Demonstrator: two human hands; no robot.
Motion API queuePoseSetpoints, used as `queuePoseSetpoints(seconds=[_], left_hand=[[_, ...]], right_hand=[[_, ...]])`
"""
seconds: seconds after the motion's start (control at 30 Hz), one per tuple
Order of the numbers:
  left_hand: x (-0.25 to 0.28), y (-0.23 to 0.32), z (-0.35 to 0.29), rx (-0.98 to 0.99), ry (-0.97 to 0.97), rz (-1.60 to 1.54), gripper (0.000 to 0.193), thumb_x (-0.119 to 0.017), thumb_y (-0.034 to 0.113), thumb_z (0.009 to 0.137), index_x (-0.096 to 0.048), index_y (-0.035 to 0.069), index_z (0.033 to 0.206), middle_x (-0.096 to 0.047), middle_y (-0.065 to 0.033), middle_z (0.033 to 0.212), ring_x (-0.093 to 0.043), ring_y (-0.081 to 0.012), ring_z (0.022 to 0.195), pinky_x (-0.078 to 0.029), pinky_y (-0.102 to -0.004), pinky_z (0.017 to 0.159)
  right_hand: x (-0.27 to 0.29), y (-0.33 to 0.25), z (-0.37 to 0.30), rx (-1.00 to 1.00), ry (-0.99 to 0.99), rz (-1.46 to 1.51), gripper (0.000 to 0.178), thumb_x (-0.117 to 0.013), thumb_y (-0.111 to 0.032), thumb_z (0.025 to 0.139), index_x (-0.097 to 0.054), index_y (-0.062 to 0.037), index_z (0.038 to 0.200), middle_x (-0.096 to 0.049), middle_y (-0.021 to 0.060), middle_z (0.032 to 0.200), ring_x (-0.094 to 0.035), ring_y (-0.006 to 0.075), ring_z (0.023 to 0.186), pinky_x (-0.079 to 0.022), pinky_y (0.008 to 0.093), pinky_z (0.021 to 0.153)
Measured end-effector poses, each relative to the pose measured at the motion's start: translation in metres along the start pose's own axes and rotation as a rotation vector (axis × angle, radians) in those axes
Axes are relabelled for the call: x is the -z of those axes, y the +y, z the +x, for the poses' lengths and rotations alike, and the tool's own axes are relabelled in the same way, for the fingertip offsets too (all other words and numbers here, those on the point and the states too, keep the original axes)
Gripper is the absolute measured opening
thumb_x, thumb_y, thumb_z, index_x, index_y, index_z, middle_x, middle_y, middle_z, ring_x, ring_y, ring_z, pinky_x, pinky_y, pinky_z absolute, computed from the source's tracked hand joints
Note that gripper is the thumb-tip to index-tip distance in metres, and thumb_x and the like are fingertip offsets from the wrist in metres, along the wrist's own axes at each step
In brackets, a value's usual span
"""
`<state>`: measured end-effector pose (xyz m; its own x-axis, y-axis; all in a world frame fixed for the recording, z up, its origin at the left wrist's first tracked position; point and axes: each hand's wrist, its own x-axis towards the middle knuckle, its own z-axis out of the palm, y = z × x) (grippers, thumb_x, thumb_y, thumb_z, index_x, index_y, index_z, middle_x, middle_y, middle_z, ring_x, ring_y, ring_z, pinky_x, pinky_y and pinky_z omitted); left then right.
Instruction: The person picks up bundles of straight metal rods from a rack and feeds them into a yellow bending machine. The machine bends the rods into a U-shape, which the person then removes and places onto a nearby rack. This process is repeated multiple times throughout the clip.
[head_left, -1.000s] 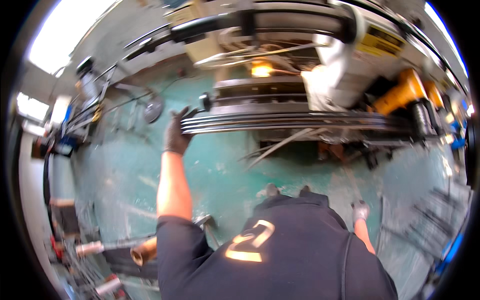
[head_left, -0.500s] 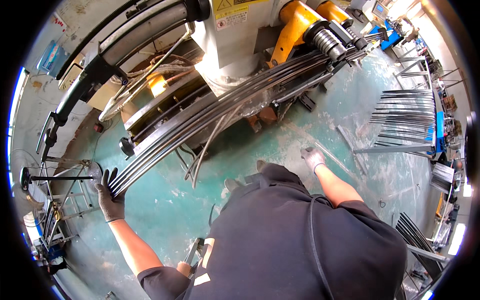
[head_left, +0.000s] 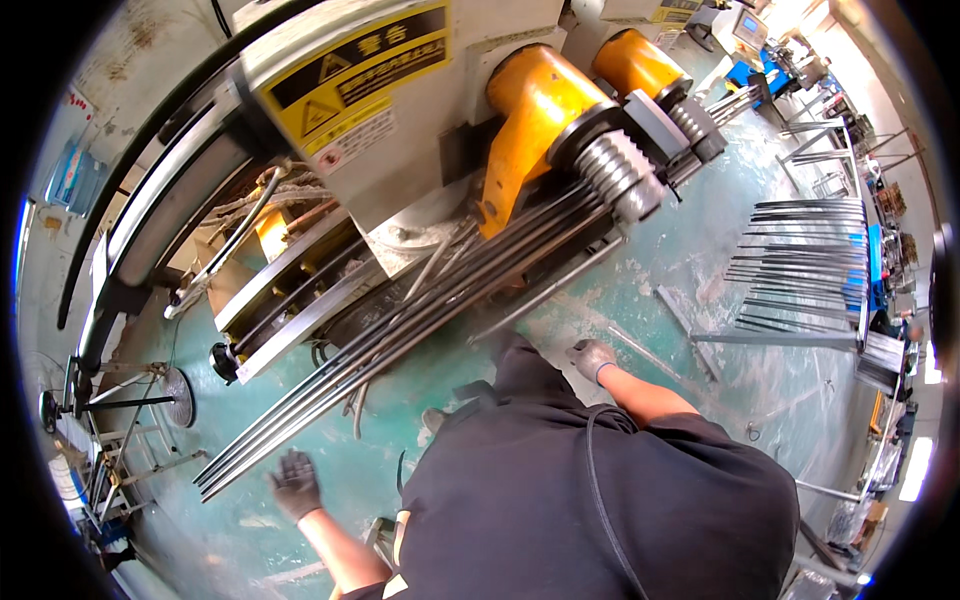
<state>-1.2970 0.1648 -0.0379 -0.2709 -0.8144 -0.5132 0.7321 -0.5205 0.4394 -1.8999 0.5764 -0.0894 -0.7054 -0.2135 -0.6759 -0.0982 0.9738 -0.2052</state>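
Note:
A bundle of several long, thin dark metal rods (head_left: 400, 343) slants from the lower left up to the machine, close to the ribbed metal roller (head_left: 615, 175). Their shiny free ends stick out over the floor. My left hand (head_left: 296, 487), in a dark glove, is off the rods, just right of those ends, with fingers apart and nothing in them. My right hand (head_left: 592, 360), in a pale glove, hangs over the floor beside my leg. Its fingers look curled in, with nothing visible in them.
The grey machine body (head_left: 360, 120) with orange housings (head_left: 545, 95) stands ahead. A rack of many dark rods (head_left: 800, 255) is at the right. A round disc on a stand (head_left: 177, 398) and a metal frame are at the left. Cables hang below the rods.
My left hand has come off the rod ends and moved right and lower. The rods now reach lower in view, and the machine looks larger. My right hand has shifted slightly left and down.

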Motion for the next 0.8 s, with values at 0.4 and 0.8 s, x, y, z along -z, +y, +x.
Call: queuePoseSetpoints(seconds=[0.4,0.8], left_hand=[[-0.061,-0.302,0.000,0.539,-0.131,0.339,0.015,-0.054,0.028,0.092,-0.055,0.015,0.098,-0.059,-0.0099,0.106,-0.058,-0.0301,0.100,-0.043,-0.0453,0.094],[-0.030,-0.293,0.000,0.360,0.189,0.555,0.010,-0.058,0.016,0.095,-0.050,0.015,0.088,-0.044,-0.0043,0.068,-0.046,-0.0202,0.055,-0.038,-0.0384,0.049]], right_hand=[[0.050,0.013,0.168,0.513,-0.002,-0.237,0.047,-0.060,-0.047,0.092,-0.075,-0.0098,0.116,-0.072,0.0211,0.116,-0.068,0.0397,0.110,-0.053,0.0465,0.098],[0.077,0.084,0.033,0.057,-0.079,-0.050,0.050,-0.065,-0.049,0.090,-0.076,-0.0104,0.120,-0.072,0.0203,0.121,-0.068,0.0370,0.115,-0.052,0.0455,0.102]])
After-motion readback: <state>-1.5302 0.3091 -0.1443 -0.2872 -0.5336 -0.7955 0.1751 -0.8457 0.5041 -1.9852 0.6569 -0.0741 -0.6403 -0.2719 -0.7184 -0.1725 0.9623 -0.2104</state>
